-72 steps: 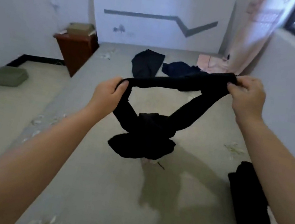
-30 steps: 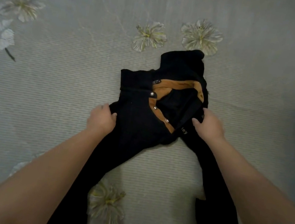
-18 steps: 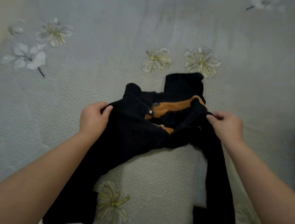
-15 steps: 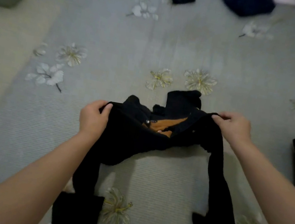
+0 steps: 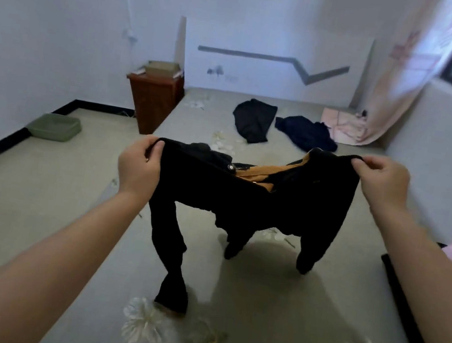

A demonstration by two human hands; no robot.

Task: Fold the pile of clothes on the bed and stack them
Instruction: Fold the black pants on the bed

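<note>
The black garment with the orange-lined collar (image 5: 247,196), which lay on the grey flowered bed (image 5: 269,313) a moment ago, is now lifted in the air. The left hand (image 5: 139,165) and the right hand (image 5: 381,182) each pinch its top edge, so it seems the person spreads it before folding.

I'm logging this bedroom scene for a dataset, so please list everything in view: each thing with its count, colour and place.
held garment: 1, black with orange-brown lining, lifted over the bed, sleeves hanging down
bed: 1, grey-green cover with pale flowers, fills the middle
loose clothes: 2, black and dark navy, far end of the bed
pink cloth: 1, far right corner of the bed
dark clothes: black, right edge of the bed; count unclear
curtain: 1, pale pink, by the window
nightstand: 1, red-brown, left of the bed
basin: 1, green, on the floor
left hand: grips one top edge of the garment
right hand: pinches the other top edge
</note>
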